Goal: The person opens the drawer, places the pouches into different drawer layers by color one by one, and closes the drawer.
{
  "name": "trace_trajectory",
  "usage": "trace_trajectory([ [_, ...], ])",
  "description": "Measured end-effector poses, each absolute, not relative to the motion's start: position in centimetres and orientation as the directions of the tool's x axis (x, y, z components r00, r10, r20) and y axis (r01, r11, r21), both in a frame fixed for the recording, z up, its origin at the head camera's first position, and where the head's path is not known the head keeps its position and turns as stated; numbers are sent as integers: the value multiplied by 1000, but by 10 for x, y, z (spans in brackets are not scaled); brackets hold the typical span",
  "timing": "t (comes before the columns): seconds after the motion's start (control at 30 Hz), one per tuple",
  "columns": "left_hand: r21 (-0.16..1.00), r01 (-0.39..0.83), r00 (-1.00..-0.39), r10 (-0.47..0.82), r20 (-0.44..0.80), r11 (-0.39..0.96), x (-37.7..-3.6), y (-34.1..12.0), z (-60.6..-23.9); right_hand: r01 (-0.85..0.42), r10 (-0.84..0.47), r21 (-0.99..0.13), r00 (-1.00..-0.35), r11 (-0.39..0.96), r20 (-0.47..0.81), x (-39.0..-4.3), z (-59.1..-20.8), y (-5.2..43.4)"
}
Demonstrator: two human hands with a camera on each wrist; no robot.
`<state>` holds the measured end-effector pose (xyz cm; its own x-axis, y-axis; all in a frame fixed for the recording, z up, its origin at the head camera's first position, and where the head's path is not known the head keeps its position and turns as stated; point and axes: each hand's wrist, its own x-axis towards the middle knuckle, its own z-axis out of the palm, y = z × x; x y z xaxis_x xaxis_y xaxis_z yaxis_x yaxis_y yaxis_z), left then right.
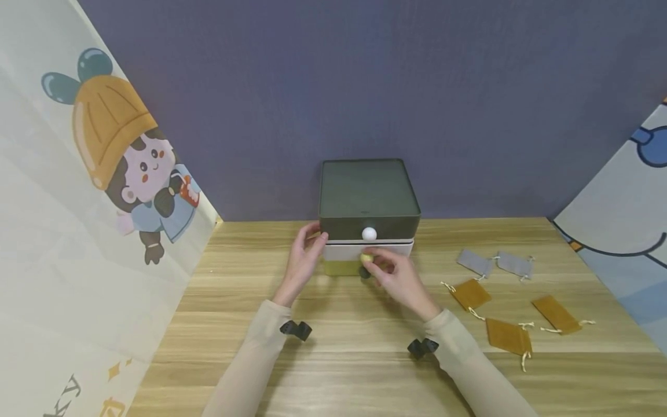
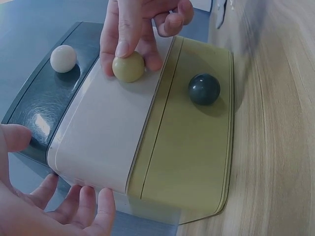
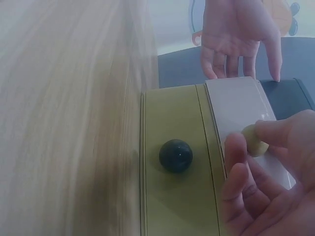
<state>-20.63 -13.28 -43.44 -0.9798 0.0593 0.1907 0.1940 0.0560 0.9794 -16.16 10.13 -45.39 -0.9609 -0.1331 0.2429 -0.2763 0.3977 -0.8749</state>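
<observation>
Yellow knob [image 2: 128, 67] in right hand [image 1: 398, 278]

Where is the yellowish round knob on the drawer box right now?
The yellowish knob sits on the front of the white middle drawer, pinched by the right hand; the white knob is above it and the dark knob below.

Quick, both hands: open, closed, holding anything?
Left hand: open, straight fingers against the drawer box.
Right hand: pinching the yellow knob of the white drawer.
</observation>
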Motion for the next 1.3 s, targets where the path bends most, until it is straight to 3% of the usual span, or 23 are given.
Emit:
trace_trajectory([
  [1.3,982,175,-983,66,171,70,-206,-134,-434,-272,-89,-866,-962,419,259,-150,-454,98],
])
